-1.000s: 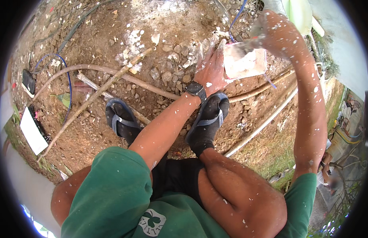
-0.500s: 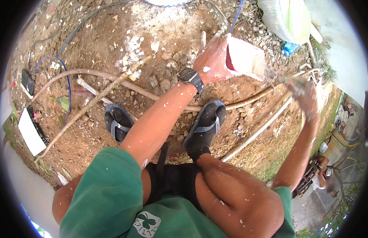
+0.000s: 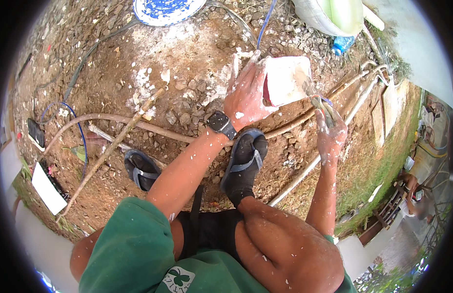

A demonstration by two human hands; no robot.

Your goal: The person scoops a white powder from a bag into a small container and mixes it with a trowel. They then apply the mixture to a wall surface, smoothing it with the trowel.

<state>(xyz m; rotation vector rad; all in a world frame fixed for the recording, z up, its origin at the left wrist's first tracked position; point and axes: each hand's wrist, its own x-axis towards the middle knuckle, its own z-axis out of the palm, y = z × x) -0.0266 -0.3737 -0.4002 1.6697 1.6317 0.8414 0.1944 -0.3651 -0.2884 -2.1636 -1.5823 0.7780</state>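
My left hand, flecked with white and wearing a dark watch, is closed on a boxy, white-smeared piece. A dark red gap shows along its side nearest the hand. In my right hand is a short, white-smeared hand tool, gripped between thumb and fingers. Its tip is at the piece's lower right corner; whether it touches cannot be made out, and its exact kind is unclear. Both hands are above the ground, in front of my sandalled feet.
A blue-and-white speckled lid-like disc lies at the far edge. A whitish sack or tub and a blue bottle are far right. Sticks and a bent pole cross the stony soil. A person is at right.
My right hand has swung left and inward with the tool, closer to the white-smeared piece. My left hand keeps its grip. The view has shifted, showing more of the speckled disc.
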